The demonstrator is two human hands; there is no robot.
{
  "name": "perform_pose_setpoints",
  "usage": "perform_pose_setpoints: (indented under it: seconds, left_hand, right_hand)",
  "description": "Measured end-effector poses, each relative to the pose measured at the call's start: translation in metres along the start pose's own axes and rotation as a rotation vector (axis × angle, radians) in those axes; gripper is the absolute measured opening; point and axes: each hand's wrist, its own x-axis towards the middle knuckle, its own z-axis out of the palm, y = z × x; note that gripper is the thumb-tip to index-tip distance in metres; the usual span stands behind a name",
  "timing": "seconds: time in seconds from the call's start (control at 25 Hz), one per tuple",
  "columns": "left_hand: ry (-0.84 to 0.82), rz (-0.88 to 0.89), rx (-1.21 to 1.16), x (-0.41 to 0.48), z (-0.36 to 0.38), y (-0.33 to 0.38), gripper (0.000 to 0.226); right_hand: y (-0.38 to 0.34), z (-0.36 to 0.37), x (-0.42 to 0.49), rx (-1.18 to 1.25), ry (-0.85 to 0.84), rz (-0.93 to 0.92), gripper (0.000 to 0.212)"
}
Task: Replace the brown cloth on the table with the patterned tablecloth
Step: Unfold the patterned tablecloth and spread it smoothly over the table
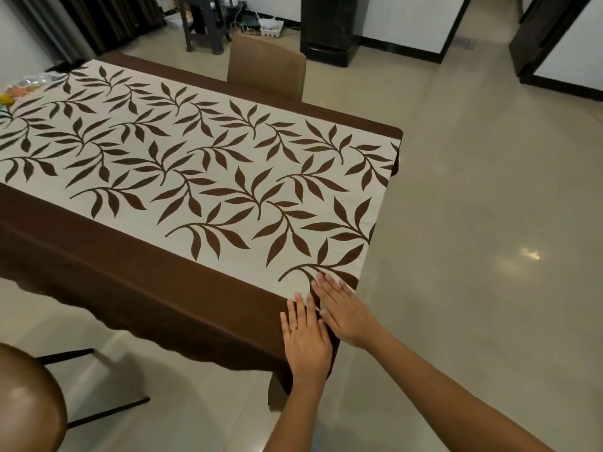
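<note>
From your head camera, the bench (391, 130) runs from the far left towards the near right and is wholly covered in fabric. It stands on a pale, glossy tiled floor (473, 223) that mirrors a ceiling light. At the back of the room you see dark curtains (107, 17), a small dark stand (202, 24), a tangle of cables (270, 27) on the floor and a tall black cabinet (329, 27) against the white wall. A tan chair (266, 68) is pushed in at the far long side. A rounded brown seat (29, 396) on thin black legs sits at your lower left, apart from the bench. Some small coloured things (19, 89) lie blurred at the bench's far left end. The patterned tablecloth (195, 164), cream with dark brown leafy sprigs, lies flat along the middle of the top, and its right end hangs over the short edge. The brown cloth (130, 278) shows as a band along both long sides and drapes down the near side to a scalloped hem; you cannot tell whether the two are separate layers. Your left hand (306, 337), wearing a ring, lies flat with straight fingers on the brown band at the near right corner, gripping nothing. Your right hand (342, 311) lies flat just beside it, fingertips on the cream cloth, also holding nothing.
</note>
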Motion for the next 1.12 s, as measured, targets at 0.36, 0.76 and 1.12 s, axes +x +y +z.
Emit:
perform_pose_setpoints:
  seconds: [0.36, 0.76, 1.12]
  left_hand:
    - [-0.009, -0.044, 0.073, 0.000, 0.013, -0.005, 0.054]
    - [0.059, -0.183, 0.076, 0.001, 0.012, 0.016, 0.055]
    - [0.162, -0.430, 0.089, 0.017, 0.041, 0.073, 0.055]
  right_hand:
    - [0.047, 0.003, 0.019, -0.083, 0.015, -0.171, 0.056]
    - [0.101, -0.019, 0.049, -0.051, -0.001, -0.200, 0.062]
    - [0.116, -0.023, 0.059, -0.148, -0.087, -0.453, 0.060]
